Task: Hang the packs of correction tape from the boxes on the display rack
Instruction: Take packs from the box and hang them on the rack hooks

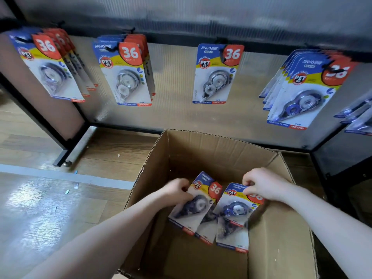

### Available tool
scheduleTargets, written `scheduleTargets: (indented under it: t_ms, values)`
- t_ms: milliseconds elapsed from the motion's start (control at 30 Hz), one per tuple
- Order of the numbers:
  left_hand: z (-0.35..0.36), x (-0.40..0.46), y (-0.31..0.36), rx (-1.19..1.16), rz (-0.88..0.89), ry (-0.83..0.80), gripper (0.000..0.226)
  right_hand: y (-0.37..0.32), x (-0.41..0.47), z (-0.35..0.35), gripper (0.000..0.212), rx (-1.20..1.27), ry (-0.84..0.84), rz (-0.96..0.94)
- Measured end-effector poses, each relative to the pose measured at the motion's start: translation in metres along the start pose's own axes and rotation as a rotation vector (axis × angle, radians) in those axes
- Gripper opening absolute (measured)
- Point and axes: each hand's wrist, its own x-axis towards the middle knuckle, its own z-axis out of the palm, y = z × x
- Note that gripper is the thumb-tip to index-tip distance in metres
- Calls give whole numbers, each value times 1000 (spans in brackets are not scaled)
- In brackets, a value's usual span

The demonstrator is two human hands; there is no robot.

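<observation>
An open cardboard box stands on the floor below the display rack. Over the box, my left hand grips the left edge of a blue correction tape pack, with another pack partly hidden behind it. My right hand pinches the top of a second blue pack. Both packs hang tilted above the box's bare bottom. On the rack's hooks hang several more packs in groups: far left, left of centre, a single one at centre, and a stack at right.
The rack's black frame leg stands on the wooden floor at left. A grey strip crosses the floor, with small scraps of paper near it. More packs hang at the far right edge. The box's flaps stand open.
</observation>
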Motion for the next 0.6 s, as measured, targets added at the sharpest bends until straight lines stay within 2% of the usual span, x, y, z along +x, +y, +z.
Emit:
scheduleTargets:
  t_ms: [167, 233, 400, 600]
  values:
    - [-33, -19, 14, -487, 35, 97, 12, -5, -24, -55, 19, 60, 242, -22]
    - [-47, -27, 21, -596, 67, 129, 21, -7, -34, -73, 16, 108, 312, -14]
    - [-80, -48, 39, -671, 187, 277, 24, -17, -51, -106, 15, 140, 454, -11]
    - [-100, -66, 44, -712, 246, 428, 16, -24, -55, -119, 15, 258, 582, -19]
